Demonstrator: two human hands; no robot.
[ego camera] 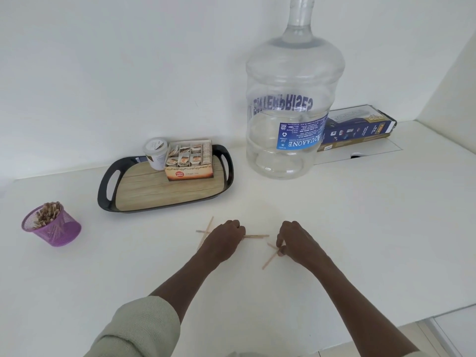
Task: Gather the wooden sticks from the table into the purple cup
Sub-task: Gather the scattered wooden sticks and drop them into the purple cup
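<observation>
Head camera view, looking down at a white table [334, 228]: a person's left hand [223, 240] is closed around a small bundle of wooden sticks [256, 236], whose ends poke out to the right of the fist. Two more loose sticks [208, 229] lie crossed on the table just beyond that hand, partly hidden by it. The right hand [296, 240] pinches one of a pair of crossed sticks [270, 257] between thumb and fingertips [279, 243], the stick still lying on the surface. Well to the left stands the purple cup [52, 226], a mesh holder already packed with sticks. Behind the hands sit a black tray [108, 186] carrying a box of tea bags [190, 161] and a white tub [155, 153], a large clear water bottle [293, 99], and a dark carton [360, 130] lying flat.
</observation>
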